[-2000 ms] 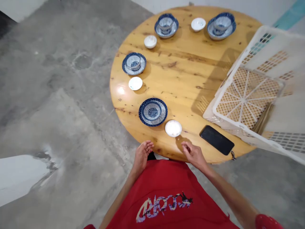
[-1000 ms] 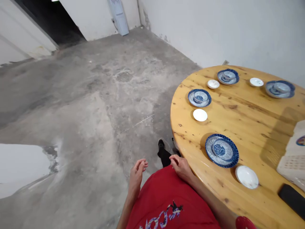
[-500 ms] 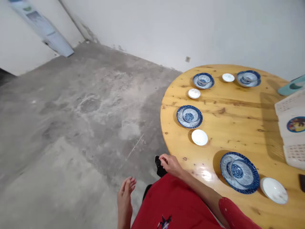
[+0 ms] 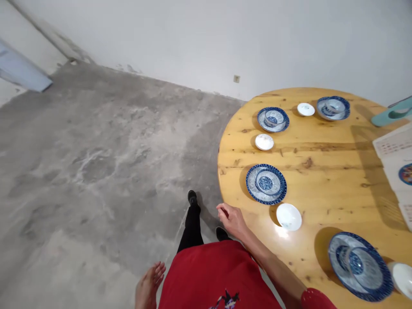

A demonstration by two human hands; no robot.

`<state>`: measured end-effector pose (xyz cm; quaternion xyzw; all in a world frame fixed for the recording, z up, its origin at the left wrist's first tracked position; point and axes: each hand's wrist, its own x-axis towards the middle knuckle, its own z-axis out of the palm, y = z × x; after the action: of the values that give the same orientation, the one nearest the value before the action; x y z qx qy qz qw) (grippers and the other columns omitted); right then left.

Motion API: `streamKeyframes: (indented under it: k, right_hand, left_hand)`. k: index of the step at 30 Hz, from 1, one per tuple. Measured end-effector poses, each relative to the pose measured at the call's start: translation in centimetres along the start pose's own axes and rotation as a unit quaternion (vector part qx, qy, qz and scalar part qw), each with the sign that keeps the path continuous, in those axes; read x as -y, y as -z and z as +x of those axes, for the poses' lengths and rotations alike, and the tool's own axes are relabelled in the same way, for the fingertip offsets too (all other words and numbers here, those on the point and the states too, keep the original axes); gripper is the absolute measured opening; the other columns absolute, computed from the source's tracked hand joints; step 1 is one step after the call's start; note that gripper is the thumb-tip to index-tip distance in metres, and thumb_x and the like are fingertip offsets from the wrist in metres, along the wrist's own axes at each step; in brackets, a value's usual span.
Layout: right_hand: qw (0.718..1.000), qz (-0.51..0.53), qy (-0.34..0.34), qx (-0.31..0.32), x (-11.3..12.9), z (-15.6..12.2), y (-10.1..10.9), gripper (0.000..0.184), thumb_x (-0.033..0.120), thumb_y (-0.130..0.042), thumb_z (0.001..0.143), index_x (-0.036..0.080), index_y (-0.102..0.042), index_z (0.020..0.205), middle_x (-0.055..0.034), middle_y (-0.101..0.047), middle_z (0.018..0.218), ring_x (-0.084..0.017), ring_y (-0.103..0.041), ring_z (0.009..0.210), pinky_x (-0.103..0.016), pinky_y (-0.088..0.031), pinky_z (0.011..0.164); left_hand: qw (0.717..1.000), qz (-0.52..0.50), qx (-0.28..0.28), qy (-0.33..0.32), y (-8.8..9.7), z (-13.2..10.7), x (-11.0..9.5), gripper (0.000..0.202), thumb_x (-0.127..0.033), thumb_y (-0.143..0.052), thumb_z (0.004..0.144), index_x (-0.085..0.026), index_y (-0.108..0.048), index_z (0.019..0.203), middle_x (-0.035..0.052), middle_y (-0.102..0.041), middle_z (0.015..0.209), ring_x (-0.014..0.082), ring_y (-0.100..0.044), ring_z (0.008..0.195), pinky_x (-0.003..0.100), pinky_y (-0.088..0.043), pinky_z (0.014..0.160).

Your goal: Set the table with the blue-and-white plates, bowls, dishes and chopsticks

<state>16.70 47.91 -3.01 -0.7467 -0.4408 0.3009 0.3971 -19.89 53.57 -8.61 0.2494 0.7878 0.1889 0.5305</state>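
Right hand at table edge, left hand low over floor

Head view. Right hand: fingers curled in, by the left rim of the round wooden table; from here I can't tell if the tips press together or if it touches wood. Left hand: half-open, fingers slightly bent, beside the red shirt, well apart from the table. Nearest the right hand: blue-rimmed plate near the table's left edge, patterned bowl sitting in it. White dish just beside that plate, on the wearer's side. Three more plate-and-bowl sets around the rim: second set and third set toward the wall, fourth set lower right. White crate, partly visible, far right.
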Motion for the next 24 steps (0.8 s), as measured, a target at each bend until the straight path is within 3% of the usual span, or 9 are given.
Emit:
streamKeyframes:
  k: [3, 8, 11, 14, 19, 24]
  right_hand:
    - [0.999, 0.012, -0.024, -0.031, 1.0, 4.8, -2.2, 0.024, 0.026, -0.044, 0.093, 0.019, -0.066, 0.1, -0.003, -0.071, 0.076, -0.016, -0.065, 0.066, -0.025, -0.046, 0.065]
    - [0.993, 0.018, -0.082, -0.085, 4.9, 13.7, -5.0, 0.023, 0.028, -0.043, 0.094, 0.02, -0.064, 0.098, -0.0019, -0.069, 0.074, -0.016, -0.064, 0.064, -0.025, -0.045, 0.062]
    - [0.992, 0.009, -0.085, -0.097, 7.3, 18.1, -5.1, 0.022, 0.027, -0.044, 0.094, 0.02, -0.064, 0.099, -0.0019, -0.069, 0.075, -0.016, -0.065, 0.066, -0.025, -0.046, 0.065]
    - [0.985, 0.003, -0.103, -0.135, 8.2, 21.4, -4.7, 0.021, 0.026, -0.045, 0.093, 0.02, -0.064, 0.099, -0.0024, -0.069, 0.075, -0.016, -0.064, 0.065, -0.025, -0.046, 0.065]
    - [0.961, 0.027, -0.176, -0.213, 7.7, 26.0, -4.5, 0.021, 0.026, -0.046, 0.092, 0.02, -0.065, 0.099, -0.0014, -0.067, 0.071, -0.015, -0.062, 0.061, -0.023, -0.045, 0.06]
    - [0.952, 0.038, -0.185, -0.242, 6.2, 33.4, -2.6, 0.019, 0.02, -0.05, 0.089, 0.021, -0.068, 0.095, 0.0007, -0.068, 0.069, -0.013, -0.061, 0.059, -0.02, -0.041, 0.058]
  left_hand:
    - [0.999, -0.008, 0.044, 0.016, -2.5, 5.9, -8.6, 0.021, -0.031, -0.06, 0.075, -0.016, -0.067, 0.088, 0.0127, -0.075, 0.089, 0.027, -0.075, 0.09, 0.042, -0.055, 0.093]
    - [0.991, 0.001, 0.115, -0.068, -8.6, 14.1, -23.8, 0.031, -0.04, -0.065, 0.068, -0.017, -0.067, 0.088, 0.0098, -0.074, 0.086, 0.0245, -0.073, 0.087, 0.039, -0.054, 0.089]
    - [0.979, 0.046, 0.149, -0.13, -13.4, 16.8, -32.0, 0.04, -0.047, -0.068, 0.061, -0.017, -0.066, 0.088, 0.0087, -0.073, 0.085, 0.023, -0.071, 0.084, 0.036, -0.053, 0.082]
    - [0.951, 0.122, 0.201, -0.202, -19.1, 17.7, -38.9, 0.05, -0.055, -0.069, 0.058, -0.016, -0.066, 0.089, 0.0095, -0.072, 0.087, 0.0232, -0.069, 0.085, 0.035, -0.052, 0.081]
    - [0.853, 0.247, 0.33, -0.32, -29.8, 16.8, -46.6, 0.055, -0.063, -0.062, 0.067, -0.017, -0.065, 0.097, 0.0119, -0.073, 0.096, 0.0275, -0.068, 0.096, 0.039, -0.052, 0.087]
    - [0.764, 0.342, 0.408, -0.365, -39.9, 15.0, -50.2, 0.054, -0.063, -0.057, 0.073, -0.018, -0.065, 0.101, 0.0125, -0.073, 0.1, 0.0303, -0.069, 0.101, 0.042, -0.052, 0.091]
